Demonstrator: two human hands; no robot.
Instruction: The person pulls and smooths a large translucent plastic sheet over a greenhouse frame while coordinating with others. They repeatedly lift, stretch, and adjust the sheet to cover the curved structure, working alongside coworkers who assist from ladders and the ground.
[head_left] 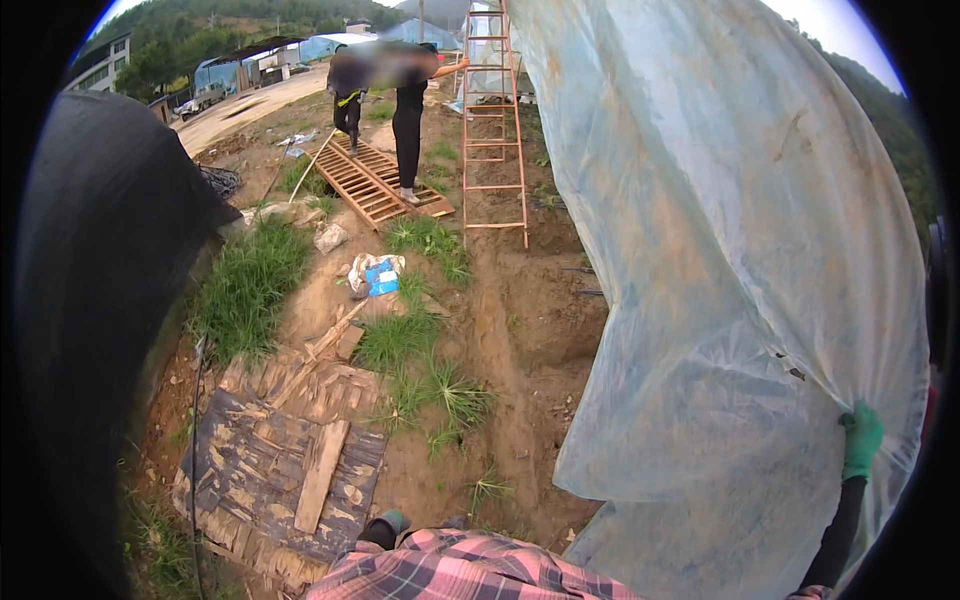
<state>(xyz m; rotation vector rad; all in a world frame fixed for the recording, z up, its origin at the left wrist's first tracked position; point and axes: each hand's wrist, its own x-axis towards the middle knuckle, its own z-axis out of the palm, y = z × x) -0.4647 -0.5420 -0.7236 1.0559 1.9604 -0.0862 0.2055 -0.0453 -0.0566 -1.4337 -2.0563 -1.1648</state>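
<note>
A large translucent plastic sheet (720,260), stained with dirt, hangs over the right half of the view. My right hand (861,440), in a green glove with a black sleeve below it, is closed on a fold of this sheet near its right edge. My left hand is out of sight. At the bottom edge are my plaid shirt (460,570) and a dark rounded shape (385,526); whether that is a shoe or a glove is unclear.
A worn wooden panel (270,470) with a loose plank lies at lower left beside black covering (100,300). A dirt trench (520,320) runs by grass tufts. Further back, two people (405,110) stand at a wooden pallet (370,180) near an orange ladder (493,130).
</note>
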